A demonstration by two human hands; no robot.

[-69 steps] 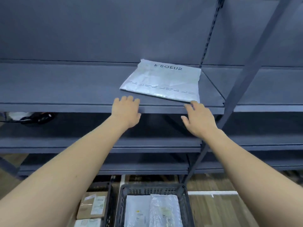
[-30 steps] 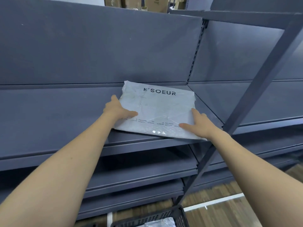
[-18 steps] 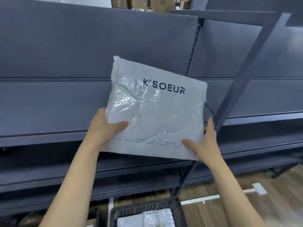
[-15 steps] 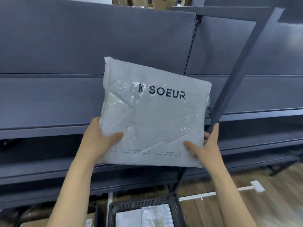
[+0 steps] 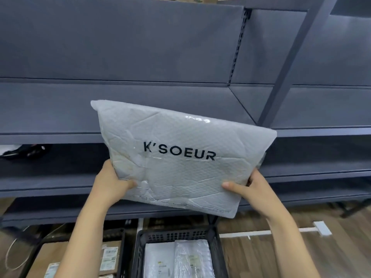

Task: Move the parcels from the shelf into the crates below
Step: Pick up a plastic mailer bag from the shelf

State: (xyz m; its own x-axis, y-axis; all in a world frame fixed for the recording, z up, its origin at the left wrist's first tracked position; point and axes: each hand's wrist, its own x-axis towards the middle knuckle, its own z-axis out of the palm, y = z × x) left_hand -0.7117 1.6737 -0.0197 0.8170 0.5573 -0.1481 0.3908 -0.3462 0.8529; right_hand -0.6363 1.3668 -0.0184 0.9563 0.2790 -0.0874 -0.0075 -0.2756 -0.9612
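A: Where is the parcel point(image 5: 180, 157)?

B: You're holding it in the air in front of the dark shelf point(image 5: 60, 135), its printed face toward you, tilted so the right side sits lower. It hangs above the black crate point(image 5: 172, 235) on the floor.

A: And my hands?

B: Your left hand point(image 5: 112, 183) grips the lower left edge, thumb on the front. Your right hand point(image 5: 251, 187) grips the lower right corner, thumb on the front, fingers behind.

A: What's in the crate?

B: Two pale plastic-wrapped packages point(image 5: 176, 257) lie side by side. A cardboard box point(image 5: 108, 255) sits just left of it.
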